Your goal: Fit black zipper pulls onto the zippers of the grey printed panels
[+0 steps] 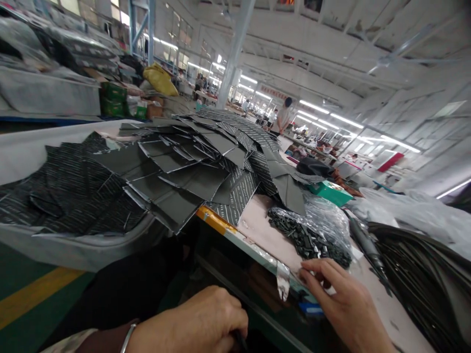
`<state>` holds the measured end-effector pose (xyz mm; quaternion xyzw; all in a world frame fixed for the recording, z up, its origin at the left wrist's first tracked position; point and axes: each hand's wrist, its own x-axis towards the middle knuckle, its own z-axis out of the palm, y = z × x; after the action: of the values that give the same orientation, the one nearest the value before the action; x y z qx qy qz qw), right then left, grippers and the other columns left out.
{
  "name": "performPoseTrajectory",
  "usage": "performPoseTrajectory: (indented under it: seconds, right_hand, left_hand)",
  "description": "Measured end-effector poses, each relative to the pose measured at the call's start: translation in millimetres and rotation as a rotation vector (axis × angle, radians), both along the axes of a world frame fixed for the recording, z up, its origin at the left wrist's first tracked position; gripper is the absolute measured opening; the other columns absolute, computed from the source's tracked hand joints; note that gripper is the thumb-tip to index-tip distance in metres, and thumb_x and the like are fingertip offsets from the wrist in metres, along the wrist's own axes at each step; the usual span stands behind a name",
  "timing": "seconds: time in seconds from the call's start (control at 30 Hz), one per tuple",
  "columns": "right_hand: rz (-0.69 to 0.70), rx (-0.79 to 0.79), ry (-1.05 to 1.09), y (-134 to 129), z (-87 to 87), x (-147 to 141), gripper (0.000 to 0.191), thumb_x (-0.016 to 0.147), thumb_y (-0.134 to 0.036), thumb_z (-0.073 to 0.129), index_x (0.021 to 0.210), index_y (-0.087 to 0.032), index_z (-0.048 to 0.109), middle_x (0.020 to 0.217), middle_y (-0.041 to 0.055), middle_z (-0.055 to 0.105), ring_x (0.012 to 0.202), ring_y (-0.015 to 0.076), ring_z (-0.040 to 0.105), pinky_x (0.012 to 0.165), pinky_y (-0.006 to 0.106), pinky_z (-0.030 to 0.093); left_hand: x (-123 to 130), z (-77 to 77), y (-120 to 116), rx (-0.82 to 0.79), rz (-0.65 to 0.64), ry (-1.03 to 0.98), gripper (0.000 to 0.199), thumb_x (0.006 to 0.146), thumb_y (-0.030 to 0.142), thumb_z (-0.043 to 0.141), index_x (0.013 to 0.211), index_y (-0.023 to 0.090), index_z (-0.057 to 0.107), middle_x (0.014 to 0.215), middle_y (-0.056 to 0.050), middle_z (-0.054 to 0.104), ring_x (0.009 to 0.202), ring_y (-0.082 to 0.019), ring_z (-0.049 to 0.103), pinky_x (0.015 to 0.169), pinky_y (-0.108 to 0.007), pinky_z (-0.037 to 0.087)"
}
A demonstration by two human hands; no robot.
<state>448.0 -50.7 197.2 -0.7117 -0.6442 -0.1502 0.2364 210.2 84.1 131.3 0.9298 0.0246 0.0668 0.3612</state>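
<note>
The left hand's (206, 318) grip is curled round a dark piece (240, 339) — probably light, best pinched near its end. Right hand (346, 299) at the counter (253, 215) — whether clamped, I cannot tell.

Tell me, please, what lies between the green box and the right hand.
Between the green box and right hand, the head view shows a clear bag of black pieces.

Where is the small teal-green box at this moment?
Head view, right of centre: the teal-green box sits just beyond the clear plastic bag of small black pieces.
</note>
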Motion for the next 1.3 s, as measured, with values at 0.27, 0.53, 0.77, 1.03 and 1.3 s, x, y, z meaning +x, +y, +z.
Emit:
performPoseTrajectory:
  seconds: [0.27,0.53,0.77,1.03,1.3]
  right_hand:
    - [-0.009,0.120,0.049,-34,-17.6,-61,0.014,0.098,-0.019,0.057,0.109,-0.020,0.065,0.091,0.0036,0.072,0.084,0.0143,0.070,0.081,0.023,0.053]
    - [-0.090,0.263,0.062,-16,-43.3,-87,0.009,0.098,-0.024,0.061,0.096,-0.018,0.067,0.079,0.0019,0.075,0.070,0.0134,0.072,0.072,0.021,0.055]
    - [-0.135,0.232,-0.065,-7,-37.0,-93,0.022,0.101,-0.031,0.057,0.091,-0.016,0.069,0.073,0.0024,0.075,0.065,0.0134,0.073,0.066,0.021,0.054]
    - [-0.129,0.211,-0.020,-4,-34.9,-87,0.022,0.101,-0.032,0.057,0.091,-0.015,0.068,0.076,0.0037,0.075,0.067,0.0141,0.071,0.069,0.021,0.053]
    - [-0.192,0.234,0.847,-18,-51.1,-79,0.035,0.096,-0.048,0.054,0.109,-0.019,0.068,0.070,-0.0001,0.066,0.054,0.0146,0.060,0.053,0.026,0.052]
  left_hand:
    - [-3,6.5,3,-0.238,0.016,0.011,0.024,0.071,-0.002,0.069,0.081,0.019,0.075,0.081,0.001,0.074,0.077,-0.013,0.068,0.070,-0.019,0.045]
    - [-4,3.4,1,-0.328,0.003,-0.009,0.021,0.074,0.000,0.069,0.083,0.017,0.076,0.080,0.001,0.073,0.076,-0.012,0.067,0.068,-0.017,0.043]
    - [-5,8.2,4,-0.403,0.025,-0.019,0.016,0.075,0.004,0.072,0.080,0.019,0.077,0.078,0.002,0.073,0.075,-0.012,0.067,0.068,-0.017,0.044]
    - [-4,12.0,2,-0.444,0.044,-0.017,0.015,0.074,0.005,0.073,0.076,0.019,0.077,0.073,0.003,0.071,0.073,-0.011,0.066,0.066,-0.018,0.043]
    - [2,16.9,-2,-0.628,0.173,0.009,0.004,0.072,0.016,0.073,0.073,0.017,0.076,0.069,0.002,0.069,0.066,-0.013,0.063,0.062,-0.021,0.044]
